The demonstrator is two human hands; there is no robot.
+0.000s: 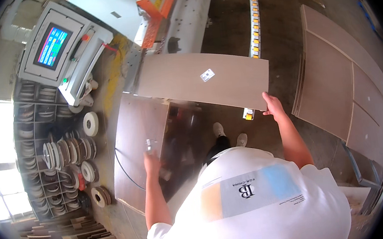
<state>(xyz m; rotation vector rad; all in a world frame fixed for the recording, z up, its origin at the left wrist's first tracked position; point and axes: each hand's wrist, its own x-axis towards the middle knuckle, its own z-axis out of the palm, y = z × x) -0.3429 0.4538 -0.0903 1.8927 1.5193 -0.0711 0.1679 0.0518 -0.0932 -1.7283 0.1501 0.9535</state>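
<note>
At the far left, a rack of edge-banding rolls point(61, 153) is standing against the wall, and above it a control screen point(53, 45) on a grey console is glowing in bright colours. Moving inward, the left hand point(152, 162) is hanging low over a brown panel stack point(135, 138) beside the machine; the hand is blurred, and something small and glassy is showing just above it, but I cannot tell whether the fingers are closing on anything or only brushing the stack's surface. Further right, a long tan board point(197, 82) with a small white label is lying across the middle of the view, tilted slightly, its left end sitting over the grey machine bed point(186, 18) and its right end reaching out toward the floor. The right hand point(273, 107) is gripping that board at its lower right corner, fingers curled around the edge, so the board is stretching away up and to the left of the grasp. Below, white shoes point(230, 134) are showing on the dark floor. At the far right, more tan sheets point(340, 82) are resting in an overlapping stack, well apart from both hands.
</note>
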